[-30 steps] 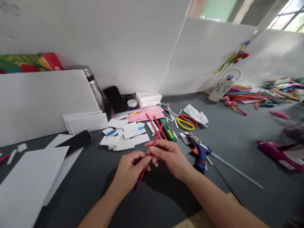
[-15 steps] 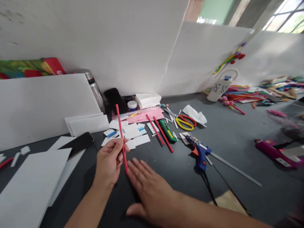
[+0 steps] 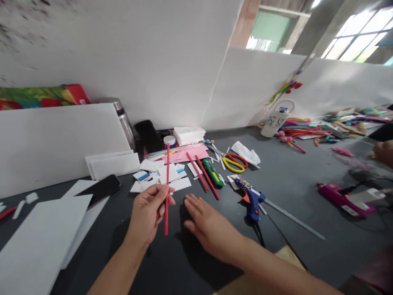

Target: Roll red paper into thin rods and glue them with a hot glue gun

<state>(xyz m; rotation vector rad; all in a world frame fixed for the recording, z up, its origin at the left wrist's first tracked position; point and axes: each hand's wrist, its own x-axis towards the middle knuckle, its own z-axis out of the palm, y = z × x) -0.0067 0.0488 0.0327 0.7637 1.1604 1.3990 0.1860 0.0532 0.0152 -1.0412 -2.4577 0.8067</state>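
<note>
Between its thumb and fingers, my left hand (image 3: 151, 212) holds a thin red stick (image 3: 167, 176) nearly upright over the table. My right hand (image 3: 209, 229) is to its right, palm down with fingers stretched out, apart from the stick and casting a shadow on the dark tabletop. Two more red sticks (image 3: 207, 178) lie beyond it, beside a green box cutter (image 3: 213, 172). White and blue card pieces (image 3: 168, 172) are scattered just behind my left hand. A blue glue gun (image 3: 253, 201) with a long clear glue stick rests to the right of my right hand.
Scissors (image 3: 233, 164) and a crumpled tissue (image 3: 245, 153) lie farther back. White boards (image 3: 46, 241) and a black phone (image 3: 102, 188) are at left. A magenta power strip (image 3: 344, 198) and a bottle (image 3: 274, 121) stand right. Another person's hand (image 3: 383, 153) shows at the right edge.
My right hand has moved right and away from the stick's lower end. My left hand has shifted slightly right, and the stick now stands straighter. The view has tilted up a little.
</note>
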